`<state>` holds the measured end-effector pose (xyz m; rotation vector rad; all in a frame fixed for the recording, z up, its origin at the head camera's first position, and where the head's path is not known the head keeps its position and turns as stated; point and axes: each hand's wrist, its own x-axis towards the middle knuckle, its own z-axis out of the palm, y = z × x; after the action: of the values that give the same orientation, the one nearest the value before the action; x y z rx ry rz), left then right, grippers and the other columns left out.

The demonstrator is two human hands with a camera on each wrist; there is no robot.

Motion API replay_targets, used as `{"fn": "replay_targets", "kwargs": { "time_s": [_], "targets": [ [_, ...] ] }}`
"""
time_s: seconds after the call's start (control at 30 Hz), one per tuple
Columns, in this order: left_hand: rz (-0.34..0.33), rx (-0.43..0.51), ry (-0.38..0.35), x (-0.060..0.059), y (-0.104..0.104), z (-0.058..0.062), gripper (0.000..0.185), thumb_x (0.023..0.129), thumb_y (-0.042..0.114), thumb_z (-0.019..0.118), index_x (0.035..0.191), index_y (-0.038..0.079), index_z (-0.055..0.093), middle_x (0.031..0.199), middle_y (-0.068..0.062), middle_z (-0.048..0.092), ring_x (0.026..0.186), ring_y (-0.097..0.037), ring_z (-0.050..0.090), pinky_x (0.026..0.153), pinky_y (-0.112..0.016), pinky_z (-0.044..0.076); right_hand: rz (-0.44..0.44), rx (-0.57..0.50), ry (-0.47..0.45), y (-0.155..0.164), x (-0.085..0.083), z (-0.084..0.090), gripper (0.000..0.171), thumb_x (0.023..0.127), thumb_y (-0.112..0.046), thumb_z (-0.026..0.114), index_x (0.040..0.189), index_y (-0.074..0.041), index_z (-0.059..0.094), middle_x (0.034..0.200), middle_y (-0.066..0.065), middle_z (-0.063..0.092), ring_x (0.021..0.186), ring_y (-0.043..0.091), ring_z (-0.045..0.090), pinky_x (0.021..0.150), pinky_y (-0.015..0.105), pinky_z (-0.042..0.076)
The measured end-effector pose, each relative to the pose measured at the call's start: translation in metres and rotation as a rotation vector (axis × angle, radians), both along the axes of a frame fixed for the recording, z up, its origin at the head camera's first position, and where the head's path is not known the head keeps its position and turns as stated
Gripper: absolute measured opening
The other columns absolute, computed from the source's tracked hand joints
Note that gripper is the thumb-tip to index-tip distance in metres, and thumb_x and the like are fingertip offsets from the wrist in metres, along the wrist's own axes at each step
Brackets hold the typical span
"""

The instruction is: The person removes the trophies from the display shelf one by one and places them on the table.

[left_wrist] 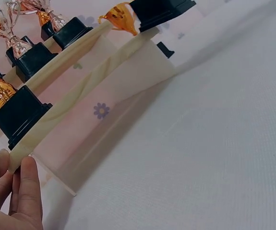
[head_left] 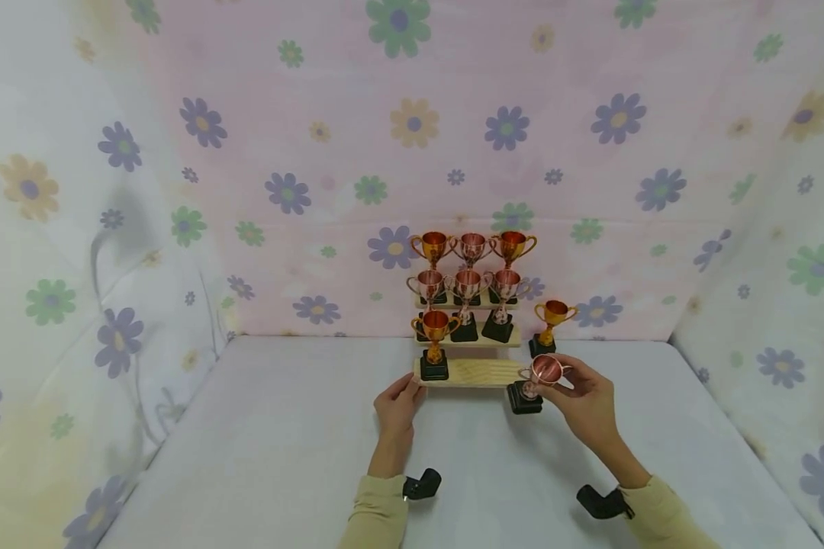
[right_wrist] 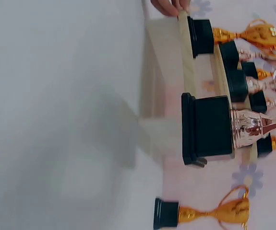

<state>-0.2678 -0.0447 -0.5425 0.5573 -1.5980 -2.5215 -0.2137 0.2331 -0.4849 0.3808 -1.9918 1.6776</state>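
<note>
My left hand (head_left: 396,412) pinches the left end of the lowest tier of a three-tier wooden display stand (head_left: 481,372), thumb on top and fingers beneath. In my right hand (head_left: 590,398) is a rose-gold trophy (head_left: 546,371), held by its cup near a handle. Its square black base (right_wrist: 207,127) hangs just off the right end of that lowest tier, tilted in the head view. One gold trophy (head_left: 435,326) stands at the left of the same tier, close to my left fingers (left_wrist: 30,187).
Rose-gold trophies (head_left: 467,284) line the middle tier; gold and rose-gold ones (head_left: 513,245) fill the top tier. Another gold trophy (head_left: 555,313) stands on the white table (head_left: 281,427) right of the stand. Flowered cloth (head_left: 343,152) hangs behind and at both sides.
</note>
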Motion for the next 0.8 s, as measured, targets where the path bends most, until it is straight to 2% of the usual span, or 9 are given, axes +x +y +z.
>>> {"fn": "replay_targets", "kwargs": {
  "time_s": [0.1,0.27,0.33,0.53,0.67,0.8],
  "targets": [
    [0.007,0.001,-0.008,-0.001,0.000,-0.001,0.029,0.097,-0.003,0.065,0.123,-0.015,0.064,0.118,-0.027,0.064,0.089,-0.016,0.070,0.085,-0.028,0.063,-0.072,0.010,-0.022,0.016,0.001,-0.002,0.050,0.075,0.023,0.076,0.123,0.014,0.063,0.110,-0.016,0.070,0.091,0.002,0.065,0.079,0.017,0.060],
    [-0.002,0.002,-0.014,-0.001,-0.001,-0.002,0.029,0.097,-0.003,0.065,0.123,-0.015,0.064,0.118,-0.026,0.065,0.089,-0.016,0.070,0.085,-0.028,0.063,-0.127,-0.005,-0.019,0.040,-0.004,-0.007,0.052,0.074,0.025,0.076,0.122,0.014,0.062,0.110,-0.013,0.071,0.096,0.002,0.067,0.082,0.016,0.059],
    [-0.004,0.006,-0.018,-0.001,-0.002,-0.001,0.028,0.096,-0.003,0.066,0.122,-0.015,0.065,0.116,-0.024,0.065,0.088,-0.015,0.070,0.084,-0.028,0.063,-0.135,-0.023,-0.024,0.047,-0.009,-0.008,0.052,0.073,0.026,0.076,0.122,0.015,0.062,0.111,-0.012,0.071,0.099,0.002,0.068,0.084,0.016,0.058],
    [-0.006,0.010,-0.005,-0.002,-0.004,0.000,0.030,0.097,-0.002,0.065,0.124,-0.015,0.064,0.116,-0.024,0.066,0.088,-0.015,0.070,0.087,-0.031,0.062,-0.205,-0.078,-0.077,0.072,-0.034,-0.009,0.052,0.074,0.023,0.077,0.123,0.014,0.062,0.105,-0.013,0.071,0.096,0.001,0.067,0.083,0.013,0.057],
    [-0.015,0.010,-0.019,0.000,-0.003,0.001,0.030,0.097,-0.002,0.065,0.125,-0.015,0.063,0.117,-0.024,0.065,0.089,-0.015,0.069,0.090,-0.033,0.062,-0.250,-0.021,-0.128,0.092,-0.049,-0.013,0.052,0.078,0.016,0.079,0.127,0.012,0.061,0.103,-0.019,0.068,0.095,-0.005,0.066,0.082,0.008,0.055],
    [-0.016,0.004,-0.029,0.000,-0.002,0.001,0.030,0.097,-0.002,0.065,0.124,-0.015,0.064,0.117,-0.024,0.065,0.089,-0.015,0.069,0.089,-0.032,0.062,-0.259,0.053,-0.192,0.107,-0.061,-0.015,0.052,0.083,0.005,0.080,0.130,0.010,0.058,0.103,-0.026,0.063,0.096,-0.011,0.062,0.082,0.005,0.053]
  ]
}}
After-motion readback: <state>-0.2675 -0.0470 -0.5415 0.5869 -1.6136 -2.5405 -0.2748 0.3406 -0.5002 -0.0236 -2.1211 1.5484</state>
